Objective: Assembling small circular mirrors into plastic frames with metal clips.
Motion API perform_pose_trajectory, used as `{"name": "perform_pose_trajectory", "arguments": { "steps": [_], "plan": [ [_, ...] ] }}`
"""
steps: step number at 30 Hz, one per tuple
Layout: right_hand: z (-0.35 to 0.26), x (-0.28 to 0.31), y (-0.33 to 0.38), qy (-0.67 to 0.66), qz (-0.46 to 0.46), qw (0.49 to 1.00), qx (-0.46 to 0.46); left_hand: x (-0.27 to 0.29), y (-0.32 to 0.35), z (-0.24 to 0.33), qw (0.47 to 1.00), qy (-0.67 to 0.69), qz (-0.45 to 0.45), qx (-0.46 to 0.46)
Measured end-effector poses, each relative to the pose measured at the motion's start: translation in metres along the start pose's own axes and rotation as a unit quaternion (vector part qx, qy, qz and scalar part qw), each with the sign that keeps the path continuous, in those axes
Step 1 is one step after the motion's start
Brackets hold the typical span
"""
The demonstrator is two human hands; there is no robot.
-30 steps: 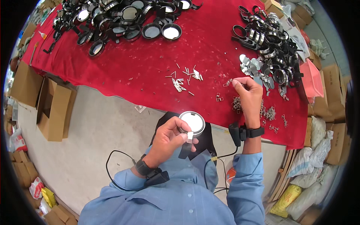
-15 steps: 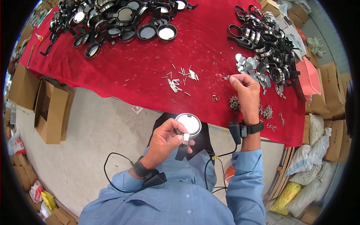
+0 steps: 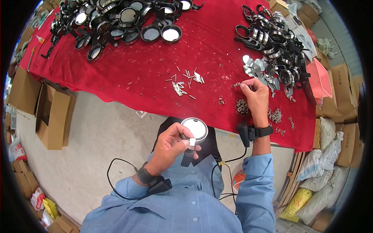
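At the far left of the red cloth (image 3: 128,73) we see a heap of finished black-framed magnifiers (image 3: 116,19), a fair share done by our reckoning. Our left hand (image 3: 171,145) is clamped around a round magnifier (image 3: 194,129) held over the lap, thumb pressing a small metal strip on its handle. Loose metal pins (image 3: 184,83) lie mid-table. Our right hand (image 3: 254,95) pinches a small metal clip (image 3: 236,84) on the cloth, beside the pile of unassembled rings (image 3: 272,42), so much remains.
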State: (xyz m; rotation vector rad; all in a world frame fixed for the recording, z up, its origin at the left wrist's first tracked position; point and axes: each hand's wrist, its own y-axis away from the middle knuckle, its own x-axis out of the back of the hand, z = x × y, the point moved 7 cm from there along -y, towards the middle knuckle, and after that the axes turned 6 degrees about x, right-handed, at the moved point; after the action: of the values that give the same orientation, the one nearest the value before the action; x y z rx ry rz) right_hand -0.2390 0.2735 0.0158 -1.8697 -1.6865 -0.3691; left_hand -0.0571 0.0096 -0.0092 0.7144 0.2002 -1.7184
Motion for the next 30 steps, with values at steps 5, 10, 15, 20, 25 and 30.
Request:
{"name": "perform_pose_trajectory", "arguments": {
  "steps": [5, 10, 15, 20, 25, 30],
  "plan": [
    [-0.0014, -0.0006, 0.0008, -0.137, 0.016, 0.990, -0.008, 0.0005, -0.0014, -0.0021, 1.000, 0.003, -0.002, -0.006],
    [0.0001, 0.0019, 0.0050, -0.212, -0.005, 0.971, -0.115, -0.0013, -0.0009, -0.0006, 1.000, 0.005, 0.000, -0.004],
    [0.0014, 0.0014, 0.0045, -0.293, -0.001, 0.947, -0.130, -0.0031, -0.0017, -0.0004, 1.000, 0.006, -0.003, -0.006],
    [0.0004, -0.0006, 0.0045, -0.394, -0.003, 0.907, -0.148, -0.0032, -0.0015, -0.0004, 1.000, 0.005, -0.004, -0.005],
    [0.0005, 0.0005, 0.0043, -0.331, -0.031, 0.932, -0.148, -0.0035, -0.0010, -0.0006, 1.000, 0.001, -0.005, -0.007],
    [0.0005, 0.0014, 0.0080, -0.305, -0.032, 0.941, -0.145, -0.0024, -0.0002, -0.0010, 1.000, -0.001, -0.006, -0.006]
  ]
}}
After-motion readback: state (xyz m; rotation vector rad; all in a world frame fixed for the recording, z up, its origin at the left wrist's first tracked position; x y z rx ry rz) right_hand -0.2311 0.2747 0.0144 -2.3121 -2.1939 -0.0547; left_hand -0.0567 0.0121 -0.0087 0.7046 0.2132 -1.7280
